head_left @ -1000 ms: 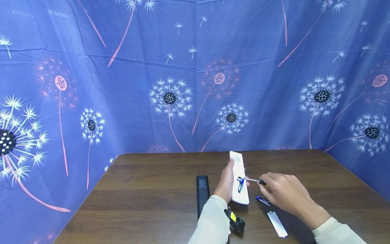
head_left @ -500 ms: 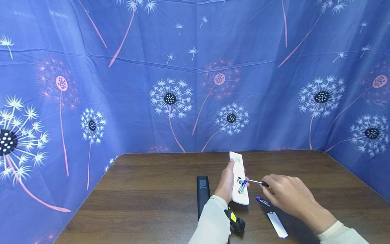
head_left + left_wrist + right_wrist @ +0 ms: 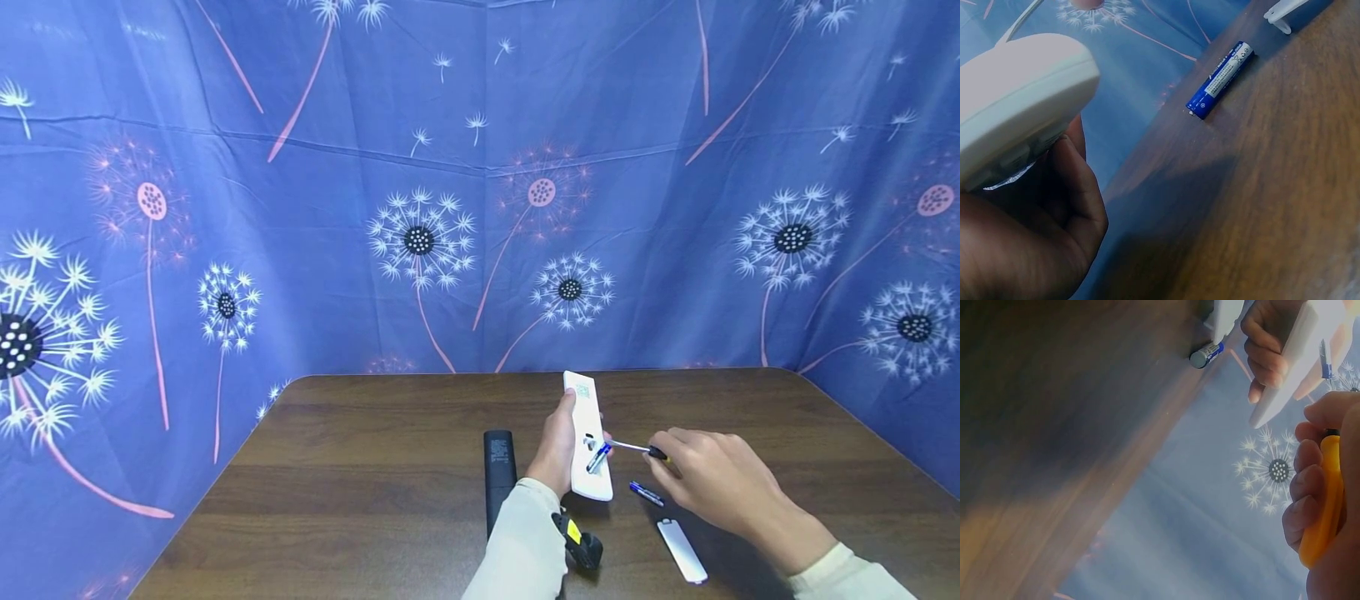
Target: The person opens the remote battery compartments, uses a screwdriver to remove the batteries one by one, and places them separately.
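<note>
A white remote control (image 3: 583, 417) is held tilted above the table by my left hand (image 3: 555, 446), its back with an open battery slot facing me. One blue battery (image 3: 599, 457) sticks out of that slot at a slant. My right hand (image 3: 716, 475) grips a screwdriver (image 3: 1324, 512) by its yellow handle; the metal shaft reaches to the battery's upper end. On the table below lies a second blue battery (image 3: 1220, 80). The white battery cover (image 3: 682, 551) rests nearer to me. In the left wrist view the remote's button side faces my curled fingers.
A black remote control (image 3: 499, 471) lies on the brown wooden table (image 3: 360, 492), left of my left forearm, which partly covers it. A black strap device with a yellow label (image 3: 576, 537) sits at my left wrist. Behind the table hangs a blue dandelion-print cloth (image 3: 315, 208).
The battery in the white remote has swung out of its slot, its upper end tipping to the right. My right hand and the screwdriver have shifted slightly right; my left hand stays nearly still.
</note>
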The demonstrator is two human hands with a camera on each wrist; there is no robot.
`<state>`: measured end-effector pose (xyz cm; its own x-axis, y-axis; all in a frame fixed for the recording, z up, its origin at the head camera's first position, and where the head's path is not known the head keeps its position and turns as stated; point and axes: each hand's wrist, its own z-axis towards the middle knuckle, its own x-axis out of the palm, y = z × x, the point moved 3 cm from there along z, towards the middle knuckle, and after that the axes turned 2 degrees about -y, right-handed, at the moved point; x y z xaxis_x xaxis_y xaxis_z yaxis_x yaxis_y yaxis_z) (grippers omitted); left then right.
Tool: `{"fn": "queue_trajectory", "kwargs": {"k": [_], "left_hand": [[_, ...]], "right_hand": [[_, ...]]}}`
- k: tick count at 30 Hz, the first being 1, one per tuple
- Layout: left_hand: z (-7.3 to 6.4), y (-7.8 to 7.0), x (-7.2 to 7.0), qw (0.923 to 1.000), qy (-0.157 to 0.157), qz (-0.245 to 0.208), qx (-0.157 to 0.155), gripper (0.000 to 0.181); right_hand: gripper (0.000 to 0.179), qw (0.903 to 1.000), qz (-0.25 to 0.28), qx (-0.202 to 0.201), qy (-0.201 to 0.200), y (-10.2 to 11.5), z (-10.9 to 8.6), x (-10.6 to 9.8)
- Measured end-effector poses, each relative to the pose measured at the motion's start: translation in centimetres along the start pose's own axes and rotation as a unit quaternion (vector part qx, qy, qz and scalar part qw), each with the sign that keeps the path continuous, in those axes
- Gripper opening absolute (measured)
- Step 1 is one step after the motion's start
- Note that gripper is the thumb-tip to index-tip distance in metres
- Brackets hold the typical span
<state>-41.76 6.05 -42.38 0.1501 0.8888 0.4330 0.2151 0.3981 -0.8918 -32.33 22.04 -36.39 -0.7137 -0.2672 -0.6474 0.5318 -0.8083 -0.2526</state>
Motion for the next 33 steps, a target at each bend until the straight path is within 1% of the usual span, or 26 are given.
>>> {"fn": "queue_trajectory", "kwargs": {"k": [6,11,18,21,26,33], "left_hand": [[-0.1,0.0,0.0,0.9998,-0.007,0.019,-0.002,0.069],[-0.2,-0.2,0.1,0.9996,-0.009,0.027,0.000,0.065],[-0.3,-0.2,0.1,0.9996,-0.007,0.026,-0.001,0.068],[-0.3,-0.1,0.1,0.9995,-0.009,0.029,-0.003,0.070],[-0.2,-0.1,0.0,0.9996,-0.007,0.026,0.001,0.068],[-0.3,-0.1,0.0,0.9996,-0.003,0.026,0.007,0.062]], "right_hand": [[0.018,1.0000,0.001,0.000,-0.008,0.0,-0.3,-0.2],[0.018,1.0000,0.001,0.005,0.002,-0.1,-0.4,-0.3],[0.018,0.9998,0.003,0.013,0.016,-0.1,-0.5,-0.4],[0.021,0.9995,0.002,0.022,0.023,0.0,-0.6,-0.4],[0.024,0.9990,0.004,0.033,0.029,0.1,-1.0,-0.4],[0.021,0.9991,0.003,0.032,0.027,0.0,-1.5,-0.4]]}}
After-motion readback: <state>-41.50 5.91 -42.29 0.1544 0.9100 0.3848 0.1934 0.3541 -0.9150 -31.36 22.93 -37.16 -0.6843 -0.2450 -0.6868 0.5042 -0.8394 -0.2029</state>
